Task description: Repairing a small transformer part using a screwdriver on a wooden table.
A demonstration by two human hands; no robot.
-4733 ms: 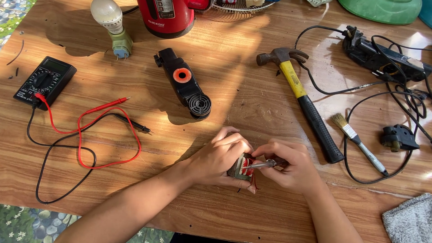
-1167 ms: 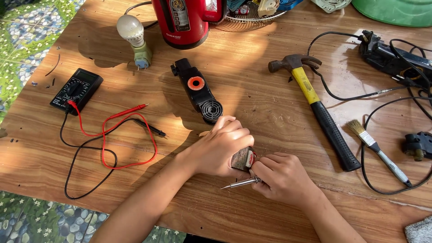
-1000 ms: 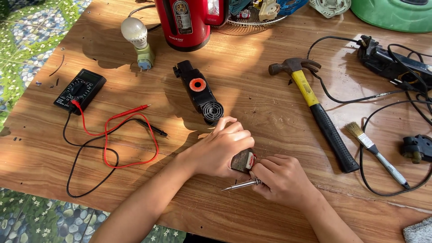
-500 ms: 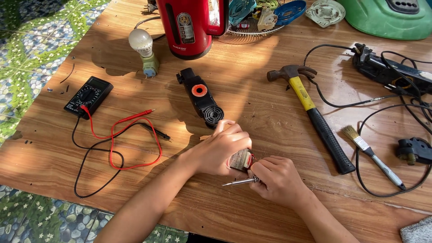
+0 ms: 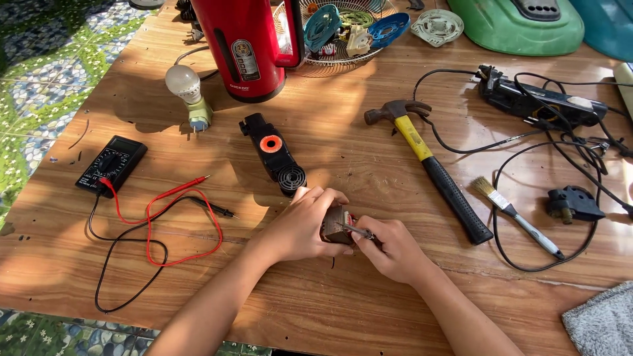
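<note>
My left hand (image 5: 300, 224) is wrapped around a small brown block-shaped electrical part (image 5: 336, 224) and holds it upright on the wooden table (image 5: 343, 310). My right hand (image 5: 390, 249) grips a thin metal tool (image 5: 355, 230), its tip touching the part's right side. Most of the part is hidden by my fingers. A black device with an orange ring and a round grille (image 5: 274, 153) lies just beyond my left hand.
A black multimeter (image 5: 111, 165) with red and black leads (image 5: 165, 224) lies left. Behind are a bulb in a socket (image 5: 186, 90), a red kettle (image 5: 244, 43) and a wire basket (image 5: 343, 29). Right: a yellow-handled hammer (image 5: 428, 165), a brush (image 5: 514, 214), a power strip with cables (image 5: 541, 102), a grey cloth (image 5: 603, 326).
The thin tool, earlier held low near the table below the part, has been raised, its tip against the part. The view has shifted so the table's far end shows.
</note>
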